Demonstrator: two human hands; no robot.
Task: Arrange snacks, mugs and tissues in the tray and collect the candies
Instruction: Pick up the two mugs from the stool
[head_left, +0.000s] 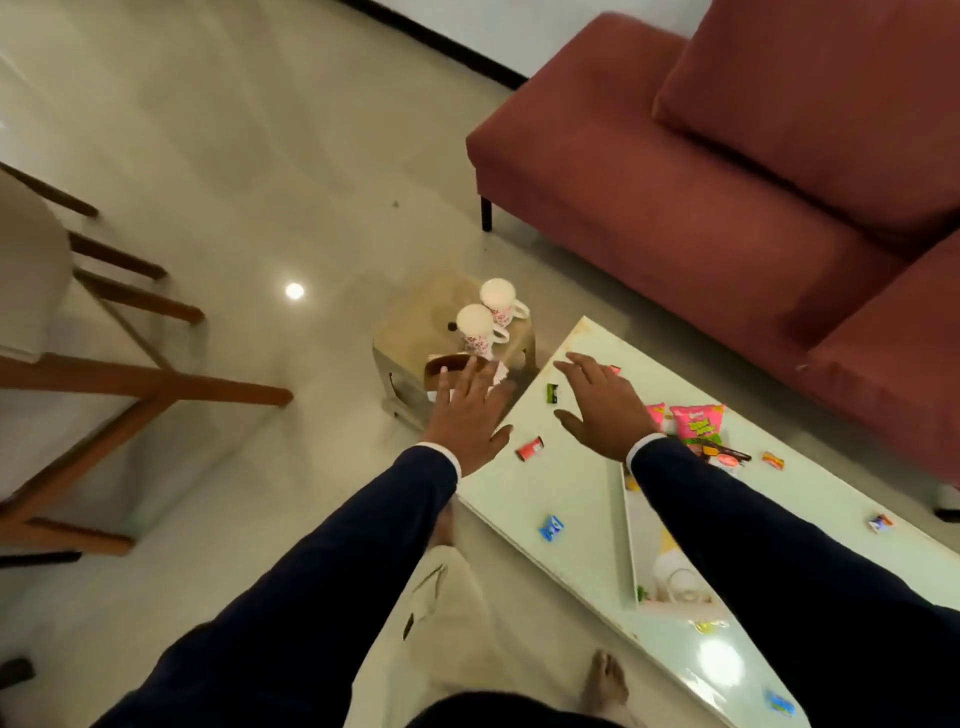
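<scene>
Both hands out, fingers spread, nothing held. Left hand (467, 410) flat above the brown tissue box (451, 370) on the small beige stool (410, 322), fingertips overlapping the box's near right end; touching or just above, impossible to tell. Box lying straight ahead of that hand, long axis running left to right, across the reach. Two white floral mugs (488, 317) just beyond, farther along the same line. Right hand (602, 405) splayed over the far left corner of the pale green glass table (571, 499), apart from the stool. White tray (631, 545) near and right, partly hidden under the right sleeve. Likely the left hand's pick: nearer, already over the box. Wrapped candies such as the red one (530, 448) scattered on the table.
</scene>
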